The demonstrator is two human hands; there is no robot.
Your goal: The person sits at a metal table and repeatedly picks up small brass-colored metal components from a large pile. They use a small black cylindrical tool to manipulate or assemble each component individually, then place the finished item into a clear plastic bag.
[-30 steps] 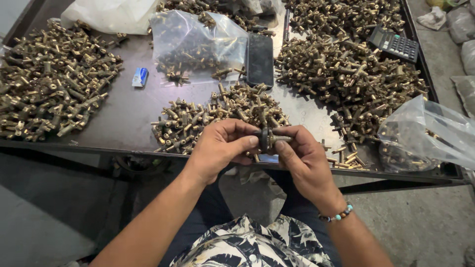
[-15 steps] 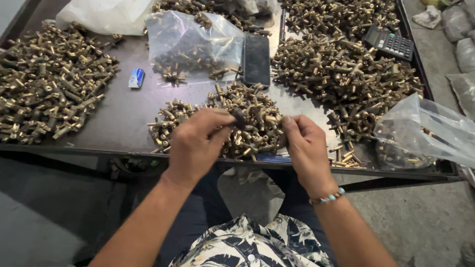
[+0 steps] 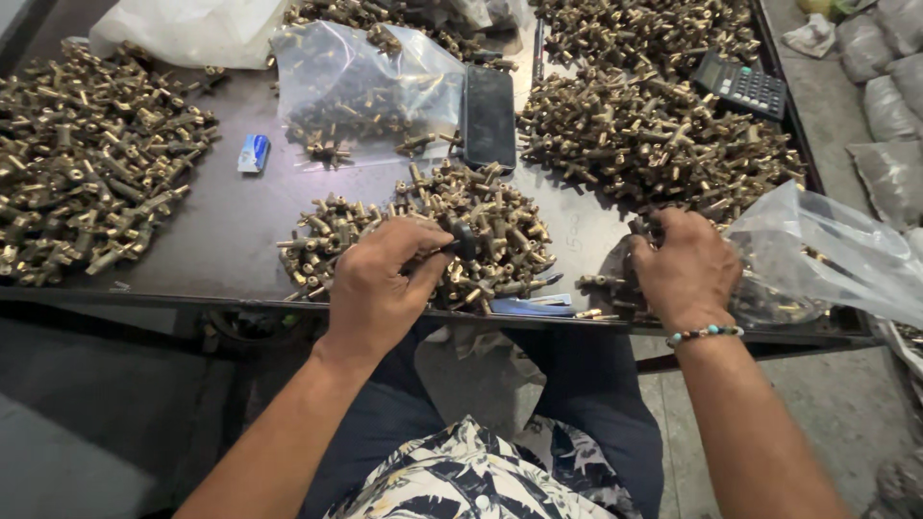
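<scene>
My left hand (image 3: 383, 281) rests on the near pile of small brass fittings (image 3: 481, 231) at the table's front edge, thumb and fingers pinched on a small dark part (image 3: 463, 237). My right hand (image 3: 685, 269) lies palm down at the right, fingers curled into fittings beside the mouth of a clear plastic bag (image 3: 817, 255). What it grips is hidden under the fingers. A beaded bracelet (image 3: 704, 333) circles the right wrist.
Large heaps of brass fittings lie at the left (image 3: 87, 183) and back right (image 3: 654, 135). A clear bag of fittings (image 3: 370, 91), a black phone (image 3: 488, 115), a calculator (image 3: 742, 85) and a small blue-white packet (image 3: 254, 152) sit on the dark table (image 3: 221, 240).
The hands were together in front of the pile holding one fitting. They have parted: the left reached onto the near pile, the right moved right to the bag.
</scene>
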